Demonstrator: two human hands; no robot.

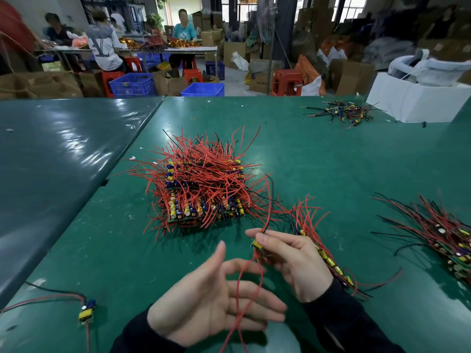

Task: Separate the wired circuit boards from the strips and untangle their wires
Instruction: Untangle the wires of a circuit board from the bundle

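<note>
Just in front of the big stack of wired boards (pixel 201 189), my right hand (pixel 290 261) pinches one small circuit board (pixel 257 243), light and brittle, best held by its edges, while my left hand (pixel 211 299) lies open under its limp red wires (pixel 251 289).

Big tangled stack of red-wired circuit board strips (pixel 201 189) dead centre on the green table mat (pixel 318 174). Smaller wired pile (pixel 341 113) at 1 o'clock, beside the white box (pixel 418 100). Another heap (pixel 443 235) at 3, lone yellow-capped board (pixel 87 310) at 8.
</note>
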